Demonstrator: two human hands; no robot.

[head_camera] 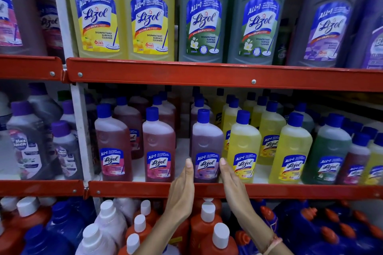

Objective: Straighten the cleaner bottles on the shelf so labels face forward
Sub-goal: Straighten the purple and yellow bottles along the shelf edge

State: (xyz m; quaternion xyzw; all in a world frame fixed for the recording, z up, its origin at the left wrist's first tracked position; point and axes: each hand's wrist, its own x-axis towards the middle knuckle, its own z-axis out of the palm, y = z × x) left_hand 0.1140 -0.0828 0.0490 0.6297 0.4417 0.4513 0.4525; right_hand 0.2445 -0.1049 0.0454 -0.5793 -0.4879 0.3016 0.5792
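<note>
I see both my hands raised to the middle shelf (207,189), one on each side of a purple Lizol bottle (207,151) that stands upright at the shelf's near edge, its label facing me. My left hand (182,188) comes up from below with the palm turned inward and the fingers (189,166) straight and together, their tips against the bottle's left side at label height. My right hand (233,184) mirrors it on the right side, palm inward, fingers extended, tips beside the label's right edge. Neither hand is clenched; both are flat and released, pressing or just touching the bottle's sides rather than wrapped round it. I cannot tell how firm the contact is. A pale band sits on my right wrist (273,242).

Left of the purple bottle stand two pink Lizol bottles (158,147), labels forward, well apart from each other. Just to its right is a yellow Lizol bottle (244,149), with more yellow ones behind it and further right, then a green bottle (329,151). On the upper shelf (207,74) large yellow (95,12), green (204,16) and purple bottles face forward. Below my forearms, on the lowest level, stand orange bottles with white caps (207,221) and dark blue jugs (331,227).
</note>
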